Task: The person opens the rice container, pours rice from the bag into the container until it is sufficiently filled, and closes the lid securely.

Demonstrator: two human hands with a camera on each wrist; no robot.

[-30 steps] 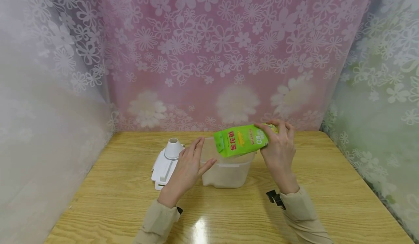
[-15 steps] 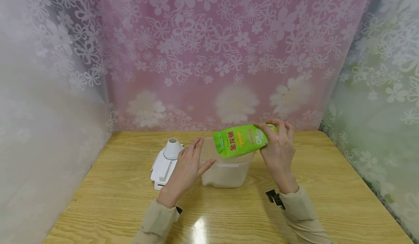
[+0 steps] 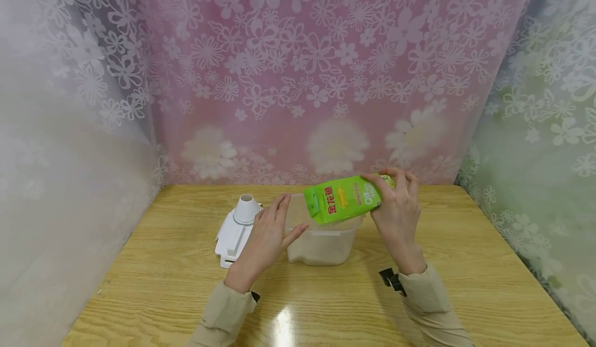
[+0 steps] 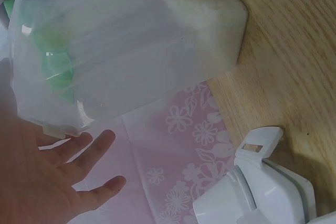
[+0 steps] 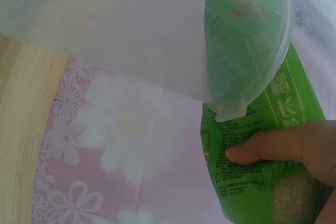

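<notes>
My right hand (image 3: pixel 399 217) grips the base end of a green rice bag (image 3: pixel 344 199), tilted with its top end low over a translucent plastic container (image 3: pixel 323 249). A thumb (image 5: pixel 262 150) presses the bag's side in the right wrist view, and pale grains show through its clear window. Whitish rice (image 4: pixel 205 14) lies at the bottom of the container in the left wrist view. Beside the container's left rim, my left hand (image 3: pixel 264 241) has its fingers extended and spread, holding nothing. Whether it touches the rim I cannot tell. The bag's mouth is hard to make out.
A white plastic lid-like part (image 3: pixel 233 238) with a cone-shaped spout (image 3: pixel 246 210) lies on the wooden table (image 3: pixel 177 274), left of the container. Flowered curtains (image 3: pixel 326 78) enclose the table at the back and both sides.
</notes>
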